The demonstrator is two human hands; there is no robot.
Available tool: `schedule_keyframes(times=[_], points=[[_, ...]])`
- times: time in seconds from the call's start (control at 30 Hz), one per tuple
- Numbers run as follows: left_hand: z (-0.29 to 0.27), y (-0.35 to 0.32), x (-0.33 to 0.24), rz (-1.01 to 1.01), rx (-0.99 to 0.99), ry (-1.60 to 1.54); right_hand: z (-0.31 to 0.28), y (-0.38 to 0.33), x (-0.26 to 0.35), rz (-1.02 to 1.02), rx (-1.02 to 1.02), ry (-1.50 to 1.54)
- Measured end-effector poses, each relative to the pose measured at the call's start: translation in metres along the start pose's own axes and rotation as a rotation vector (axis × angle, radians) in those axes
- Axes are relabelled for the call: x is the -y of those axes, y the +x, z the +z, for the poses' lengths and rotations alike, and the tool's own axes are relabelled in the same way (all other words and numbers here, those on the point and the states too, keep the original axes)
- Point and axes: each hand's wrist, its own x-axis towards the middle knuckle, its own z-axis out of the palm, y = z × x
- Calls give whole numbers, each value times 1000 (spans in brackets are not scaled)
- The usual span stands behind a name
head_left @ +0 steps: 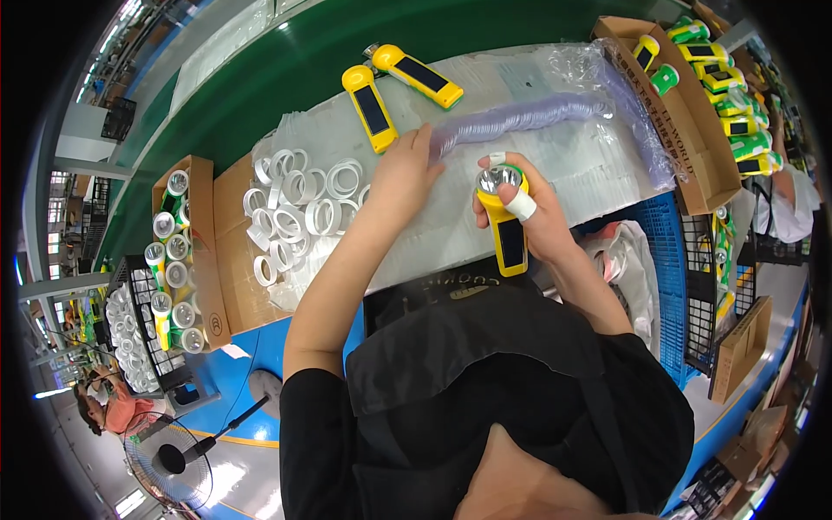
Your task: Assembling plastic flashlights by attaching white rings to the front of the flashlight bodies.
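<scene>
My right hand [537,217] grips a yellow flashlight [505,227] upright, its shiny reflector head facing up; one finger is wrapped in white tape. My left hand [406,165] reaches forward and pinches the near end of a long stack of clear round lenses [529,115] lying in clear plastic wrap. Two more yellow flashlights [371,106] [418,74] lie on the white table top just beyond my left hand. A pile of white plastic rings [299,212] sits to the left of my left hand.
A cardboard box [698,156] of green and yellow flashlights stands at the right. A cardboard box [208,251] of flashlight heads is at the left, beside a black crate [130,277]. A green conveyor belt [286,61] runs behind. Other people work at far left and right. A floor fan [169,455] stands below.
</scene>
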Motion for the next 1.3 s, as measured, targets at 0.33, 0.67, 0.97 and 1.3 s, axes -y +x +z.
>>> schedule_keyframes(times=[0.33, 0.67, 0.97, 1.3], points=[[-41, -19, -10, -22, -224, -547, 21, 19, 2, -30, -2, -34], [-55, -52, -25, 342, -343, -398, 46, 29, -8, 34, 217, 1], [-40, -51, -16, 339, -457, -515, 68, 35, -14, 36, 194, 59], [-76, -73, 26, 101, -140, 115, 55, 67, -12, -369, 117, -83]])
